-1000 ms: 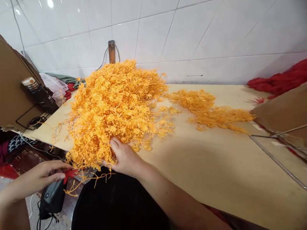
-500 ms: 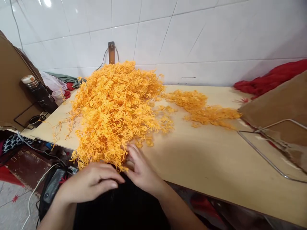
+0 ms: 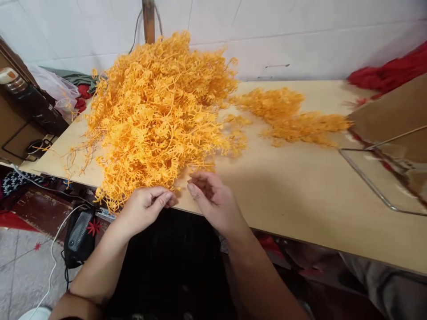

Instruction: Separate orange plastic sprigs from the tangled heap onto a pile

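Observation:
A large heap of yellow-orange plastic sprigs with small star-shaped florets [image 3: 156,120] covers the left part of the table, down to its front edge. My left hand [image 3: 147,206] is at the heap's near edge, thumb pressed against curled fingers. A yellow tip shows just beyond those fingers; whether they hold it, I cannot make out. To the right, over the table's front edge, my right hand [image 3: 216,202] is loosely curled, with a gap between thumb and forefinger and nothing visible in it. A short space separates the two hands.
More yellow sprigs [image 3: 293,118] lie toward the right on the wooden table [image 3: 300,191]. A cardboard box [image 3: 396,111] and bent metal rod [image 3: 367,182] stand at the right, red material [image 3: 390,71] behind. At the left are a black flask [image 3: 40,104] and a plastic bag [image 3: 56,89].
My right hand has come out of the heap's near edge and both hands are drawn apart from the sprigs they were among. The view has tilted downward.

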`<state>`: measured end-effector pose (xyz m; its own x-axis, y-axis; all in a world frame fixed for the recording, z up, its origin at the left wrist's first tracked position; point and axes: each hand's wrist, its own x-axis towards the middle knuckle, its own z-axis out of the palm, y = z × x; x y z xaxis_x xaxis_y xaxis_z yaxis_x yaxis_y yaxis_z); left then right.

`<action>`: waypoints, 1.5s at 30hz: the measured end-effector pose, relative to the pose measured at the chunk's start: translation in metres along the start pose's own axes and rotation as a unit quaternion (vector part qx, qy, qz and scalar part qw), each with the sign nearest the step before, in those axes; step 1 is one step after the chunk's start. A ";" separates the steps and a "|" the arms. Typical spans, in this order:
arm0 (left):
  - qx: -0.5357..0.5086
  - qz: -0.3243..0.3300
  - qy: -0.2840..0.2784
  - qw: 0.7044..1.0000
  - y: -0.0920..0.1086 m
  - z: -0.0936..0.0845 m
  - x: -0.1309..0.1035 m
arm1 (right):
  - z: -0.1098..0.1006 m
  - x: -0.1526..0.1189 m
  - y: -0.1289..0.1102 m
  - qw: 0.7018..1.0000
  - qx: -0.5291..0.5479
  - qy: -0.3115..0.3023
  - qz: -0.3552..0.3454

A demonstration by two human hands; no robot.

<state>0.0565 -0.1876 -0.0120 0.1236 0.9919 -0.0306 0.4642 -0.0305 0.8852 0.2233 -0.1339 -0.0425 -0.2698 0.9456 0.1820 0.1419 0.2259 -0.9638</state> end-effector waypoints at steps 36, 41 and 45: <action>0.522 0.085 0.142 0.837 -0.040 -0.095 0.177 | 0.006 0.107 0.012 0.902 -0.413 -0.027 -0.126; 0.504 0.121 0.170 0.838 -0.044 -0.093 0.169 | -0.009 0.081 0.000 0.911 -0.359 -0.030 -0.199; 0.491 0.134 0.174 0.843 -0.044 -0.093 0.166 | -0.026 0.066 -0.006 0.897 -0.375 0.065 -0.222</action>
<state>-0.0245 -0.0105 -0.0126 0.1536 0.9039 0.3992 0.9839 -0.1771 0.0225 0.2295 -0.0669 -0.0193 -0.3525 0.7311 0.5842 0.6626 0.6358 -0.3959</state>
